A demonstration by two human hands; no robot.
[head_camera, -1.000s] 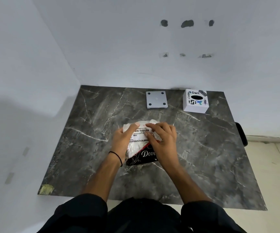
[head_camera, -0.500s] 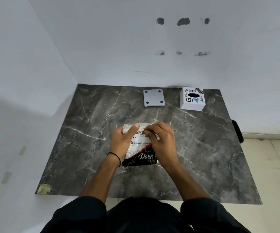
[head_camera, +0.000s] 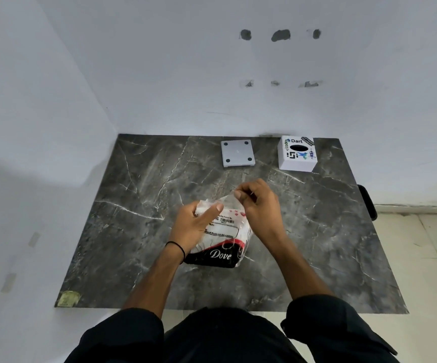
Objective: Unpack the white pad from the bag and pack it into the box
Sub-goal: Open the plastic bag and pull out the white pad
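Note:
A clear plastic bag [head_camera: 225,239] with a black and red "Dove" band lies in the middle of the dark marble table [head_camera: 133,205]. White pad material shows through the plastic. My left hand [head_camera: 195,226] grips the bag's far left top. My right hand [head_camera: 260,205] pinches the bag's far right edge and holds it lifted off the pad. The white box [head_camera: 298,155], with stickers and an oval hole on top, stands at the table's back right, apart from both hands.
A flat grey square plate [head_camera: 237,153] with four dark dots lies at the back centre, left of the box. Walls close off the table's far and left sides. A dark object [head_camera: 367,201] sits at the table's right edge.
My right hand has moved up and to the right, pulling the bag's top edge away from the pad. The left hand keeps its hold on the bag's left side.

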